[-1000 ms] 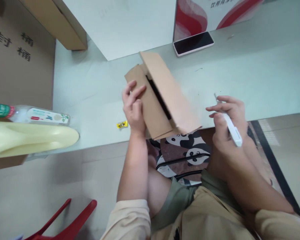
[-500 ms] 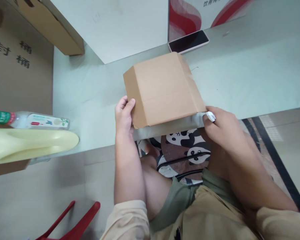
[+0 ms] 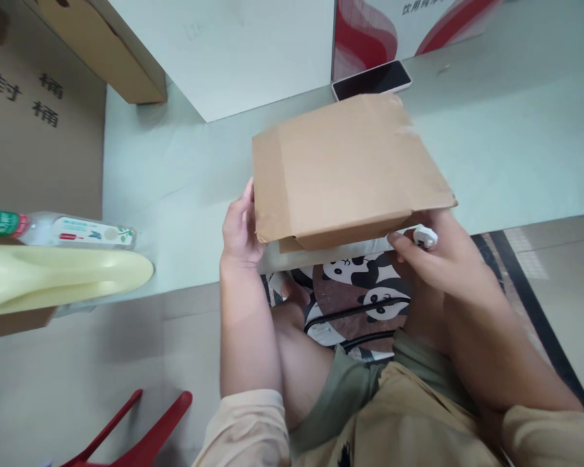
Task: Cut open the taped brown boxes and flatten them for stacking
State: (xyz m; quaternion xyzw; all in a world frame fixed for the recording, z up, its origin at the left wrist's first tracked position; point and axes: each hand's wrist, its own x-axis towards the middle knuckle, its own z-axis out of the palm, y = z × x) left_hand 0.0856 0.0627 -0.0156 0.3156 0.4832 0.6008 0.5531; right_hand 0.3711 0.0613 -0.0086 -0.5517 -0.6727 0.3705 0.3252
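Left hand (image 3: 237,227) and right hand (image 3: 431,250) at opposite ends of a cardboard box (image 3: 345,168), raised over the near edge of the table (image 3: 511,149).
The left, partly hidden, grips the box's end; the right is wrapped round a white tool (image 3: 424,237), some fingers tucked under the box. No opening shows in the upper face; what is done or left underneath cannot be told. Beyond lies a phone (image 3: 372,79).

The cardboard box (image 3: 345,162) looks matt, the phone (image 3: 374,78) glossy.
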